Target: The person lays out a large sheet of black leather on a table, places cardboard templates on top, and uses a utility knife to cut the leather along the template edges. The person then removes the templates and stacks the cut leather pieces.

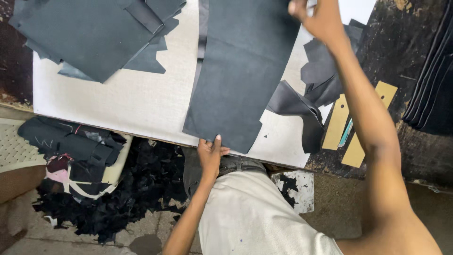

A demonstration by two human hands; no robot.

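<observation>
Left hand [210, 153] pinches the near edge of the dark leather sheet [240, 75], which lies lengthwise on the white cutting board [137, 101]. Right hand [317, 16] grips its far end, fingers closed. Uneven pull could skew or crease the sheet, or drag the loose offcuts [309, 89] beside it.

Leather sheet [240, 71] centred on cutting board [141, 99]; leather pile [94, 33] left; card templates [349, 125] right on tabletop [401, 42]; scraps [137, 189] on floor below.

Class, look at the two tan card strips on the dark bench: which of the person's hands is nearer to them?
Right. The right hand grips the dark sheet's far end, above the tan strips; the left hand holds its near edge, farther off.
</observation>
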